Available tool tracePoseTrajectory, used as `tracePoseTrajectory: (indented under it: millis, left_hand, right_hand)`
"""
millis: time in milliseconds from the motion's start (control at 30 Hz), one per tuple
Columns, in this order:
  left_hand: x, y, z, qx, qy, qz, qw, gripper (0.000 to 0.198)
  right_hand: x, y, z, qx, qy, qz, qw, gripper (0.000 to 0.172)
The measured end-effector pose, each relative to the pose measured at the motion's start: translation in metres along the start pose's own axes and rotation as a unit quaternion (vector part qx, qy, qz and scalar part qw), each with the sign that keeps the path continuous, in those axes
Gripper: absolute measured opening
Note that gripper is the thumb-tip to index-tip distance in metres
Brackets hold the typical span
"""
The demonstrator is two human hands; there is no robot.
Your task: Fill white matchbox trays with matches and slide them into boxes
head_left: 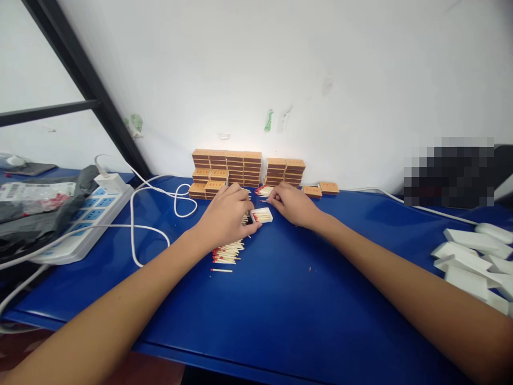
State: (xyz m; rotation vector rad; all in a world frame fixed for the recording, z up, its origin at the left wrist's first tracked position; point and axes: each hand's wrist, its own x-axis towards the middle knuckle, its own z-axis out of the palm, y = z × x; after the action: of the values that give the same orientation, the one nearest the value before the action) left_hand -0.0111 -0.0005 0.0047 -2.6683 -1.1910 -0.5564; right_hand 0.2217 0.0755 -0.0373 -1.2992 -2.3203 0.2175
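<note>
My left hand (226, 214) is closed around a small open matchbox (262, 215), a white tray with red-headed matches in it. To its right, my right hand (294, 206) pinches a single match (263, 201) at the fingertips, its head pointing left. A small heap of matches (264, 190) lies just beyond those fingertips. Below my left hand, a larger pile of matches (227, 252) is partly hidden by the hand. One loose match (221, 270) lies apart in front of that pile.
Stacked orange-and-brown matchboxes (244, 170) stand against the wall, with another stack (284, 172) to their right. A white power strip (86, 219) and cables lie at left beside grey plastic bags (44, 198). White trays (465, 262) are heaped at right on the blue table (256, 321).
</note>
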Motion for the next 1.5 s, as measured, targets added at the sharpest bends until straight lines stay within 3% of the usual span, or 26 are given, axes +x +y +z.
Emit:
tracePoseTrajectory:
  millis: [200, 367, 533, 767, 967, 1100, 1300, 1500]
  left_hand:
    - [0.000, 0.001, -0.001, 0.002, -0.007, -0.002, 1.000, 0.029]
    - [0.000, 0.000, -0.001, -0.001, -0.001, 0.001, 1.000, 0.027]
    - [0.000, -0.002, 0.000, 0.006, 0.012, 0.003, 1.000, 0.026]
    - [0.000, -0.002, -0.001, 0.022, 0.011, -0.003, 1.000, 0.031]
    - [0.000, -0.002, -0.001, 0.019, 0.005, -0.003, 1.000, 0.030]
    - [0.000, -0.002, -0.001, 0.021, 0.008, 0.000, 1.000, 0.030]
    - [0.000, -0.001, 0.001, 0.019, 0.010, 0.003, 1.000, 0.030]
    - [0.000, 0.001, 0.000, 0.014, -0.002, 0.002, 1.000, 0.031]
  right_hand:
    - [0.000, 0.003, 0.003, 0.003, 0.036, -0.011, 0.999, 0.004]
    - [-0.001, 0.004, 0.006, -0.013, 0.034, -0.010, 0.999, 0.010]
    - [0.001, 0.000, -0.003, -0.007, 0.010, -0.006, 1.000, 0.010]
    - [0.000, -0.026, -0.039, 0.047, -0.081, -0.094, 0.991, 0.012]
    - [-0.005, -0.040, -0.037, 0.049, -0.131, -0.118, 0.983, 0.011]
    - [-0.002, -0.030, -0.033, 0.056, -0.108, -0.109, 0.987, 0.013]
    - [0.004, -0.002, -0.020, 0.054, 0.012, -0.041, 0.998, 0.009]
    - [0.002, 0.010, -0.003, 0.010, 0.024, -0.053, 0.998, 0.010]
